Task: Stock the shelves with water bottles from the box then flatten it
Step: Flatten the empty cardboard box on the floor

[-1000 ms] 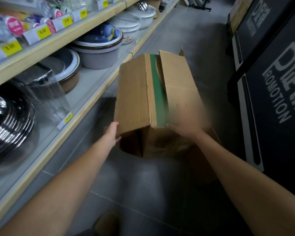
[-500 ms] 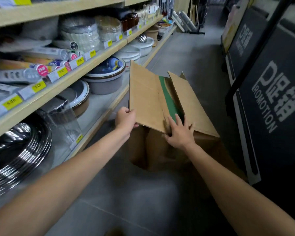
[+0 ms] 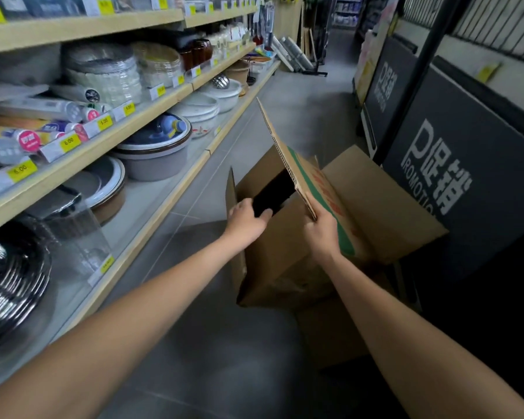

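On the open box (image 3: 273,264), left hand (image 3: 246,219) grips the rim, right hand (image 3: 320,234) a flap (image 3: 303,177); contents unseen.

grey tiled floor (image 3: 297,95) — wooden shelves (image 3: 152,108) left, dark promotion boards (image 3: 454,164) right.

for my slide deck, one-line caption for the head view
Left hand and right hand grip edges of a brown cardboard box beside wooden shop shelves.

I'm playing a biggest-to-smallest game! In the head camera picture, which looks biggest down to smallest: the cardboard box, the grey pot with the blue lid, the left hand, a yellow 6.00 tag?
1. cardboard box
2. grey pot
3. left hand
4. yellow 6.00 tag
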Demonstrator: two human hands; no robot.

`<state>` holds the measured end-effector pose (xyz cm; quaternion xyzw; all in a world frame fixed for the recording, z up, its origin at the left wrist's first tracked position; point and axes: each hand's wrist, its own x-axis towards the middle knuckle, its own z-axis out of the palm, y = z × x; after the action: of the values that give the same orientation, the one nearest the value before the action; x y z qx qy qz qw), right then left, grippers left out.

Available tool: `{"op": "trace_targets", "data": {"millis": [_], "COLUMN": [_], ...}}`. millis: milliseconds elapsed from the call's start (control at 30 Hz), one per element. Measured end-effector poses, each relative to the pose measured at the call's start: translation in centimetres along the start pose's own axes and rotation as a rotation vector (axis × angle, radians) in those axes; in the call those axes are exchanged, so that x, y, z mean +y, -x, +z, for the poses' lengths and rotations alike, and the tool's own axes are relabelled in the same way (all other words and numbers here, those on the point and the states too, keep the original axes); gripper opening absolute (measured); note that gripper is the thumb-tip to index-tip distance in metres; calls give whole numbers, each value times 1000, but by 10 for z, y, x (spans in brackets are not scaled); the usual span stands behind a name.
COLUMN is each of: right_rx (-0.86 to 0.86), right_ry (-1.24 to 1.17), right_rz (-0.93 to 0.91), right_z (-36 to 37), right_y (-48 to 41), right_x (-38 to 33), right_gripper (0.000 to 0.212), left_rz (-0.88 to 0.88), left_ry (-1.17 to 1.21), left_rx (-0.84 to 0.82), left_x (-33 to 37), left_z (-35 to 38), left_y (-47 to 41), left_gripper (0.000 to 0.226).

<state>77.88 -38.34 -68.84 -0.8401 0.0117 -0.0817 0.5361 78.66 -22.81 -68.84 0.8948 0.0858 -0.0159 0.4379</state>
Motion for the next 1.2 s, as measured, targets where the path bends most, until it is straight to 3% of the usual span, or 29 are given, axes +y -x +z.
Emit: {"op": "trace_targets", "data": {"millis": [67,200,367,600,867,1033,1200], "right_rx": [11,14,4,-20,-9,-34,-82], "right_ry": [-12,-92,-158,-222,-334,-294,-199], "right_rz": [3,43,70,112,246,328,393], "right_z": [1,4,10,24,37,47,41], "right_y": [-1,-4,-10,-2,3,13,10], "right_x": [1,10,27,33,47,63,70], "right_gripper": [53,46,32,36,27,33,36], "left_rz": [-116,-308,-366,-409,-540,-444,-413], "left_ry": [-150,-89,-103,-29,-137,-326,-494], "left_rx": [-2,-58,-69,-141,-31,10,209], "left_x": [-21,-51,-72,-70,-86,-100,-111], "left_z": [1,5,2,13,14,-5,-39], "left_y": [-5,-14,-15,-17,-19,-16,-8], "left_gripper": [78,95,88,111,94,68,48]}}
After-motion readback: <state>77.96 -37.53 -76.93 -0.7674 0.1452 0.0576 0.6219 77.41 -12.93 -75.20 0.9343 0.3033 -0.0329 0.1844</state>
